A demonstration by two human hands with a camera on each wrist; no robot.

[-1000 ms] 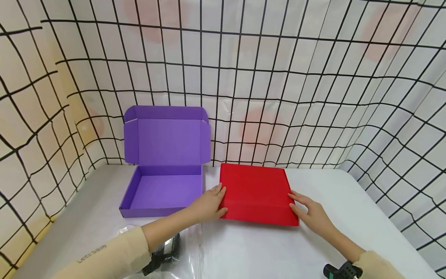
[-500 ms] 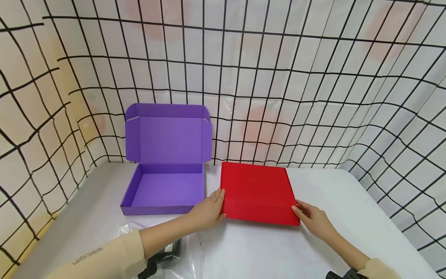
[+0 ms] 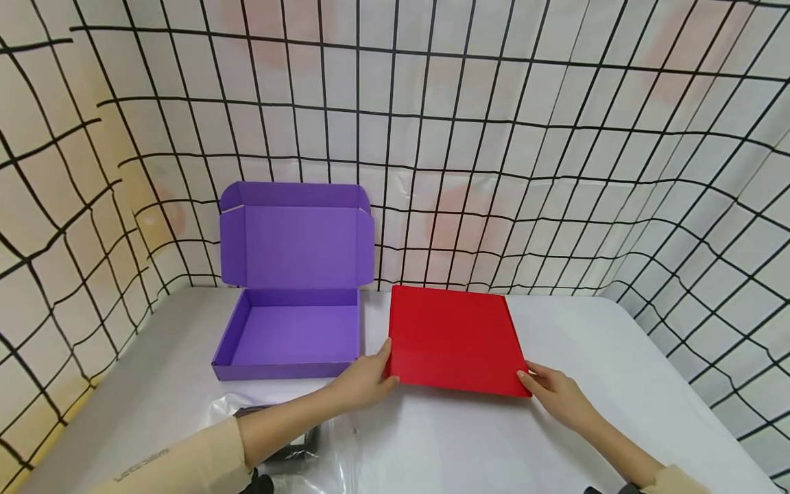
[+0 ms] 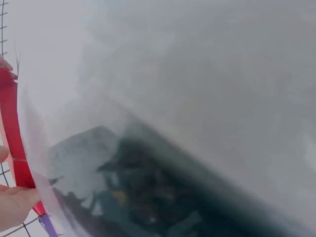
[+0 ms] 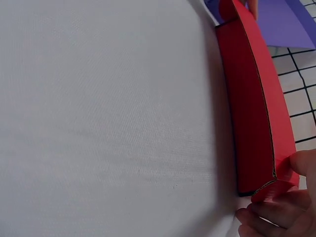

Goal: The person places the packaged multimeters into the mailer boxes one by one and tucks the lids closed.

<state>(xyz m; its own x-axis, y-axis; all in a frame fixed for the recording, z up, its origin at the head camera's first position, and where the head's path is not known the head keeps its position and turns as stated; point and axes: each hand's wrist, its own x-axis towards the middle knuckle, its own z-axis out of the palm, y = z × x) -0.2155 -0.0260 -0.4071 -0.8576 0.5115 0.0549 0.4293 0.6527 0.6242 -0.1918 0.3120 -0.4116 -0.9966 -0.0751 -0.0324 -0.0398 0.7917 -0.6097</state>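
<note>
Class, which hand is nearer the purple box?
Left. The left hand is by the front right corner of the purple box; the right hand, farther off, holds the right end of the red box.

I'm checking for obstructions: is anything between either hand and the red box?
Nothing visible is: the left hand touches the red box on the left, the right hand at its near right corner. The purple box sits to its left.

A hazy pale surface (image 4: pixel 222 74) fills most of the view, a dark thing (image 4: pixel 148 192) low in it too blurred to name. Along the left edge, the left hand (image 4: pixel 16 205) touches a red box (image 4: pixel 11 118); below shows a purple sliver (image 4: pixel 48 225), beside black grid lines (image 4: pixel 28 231).
</note>
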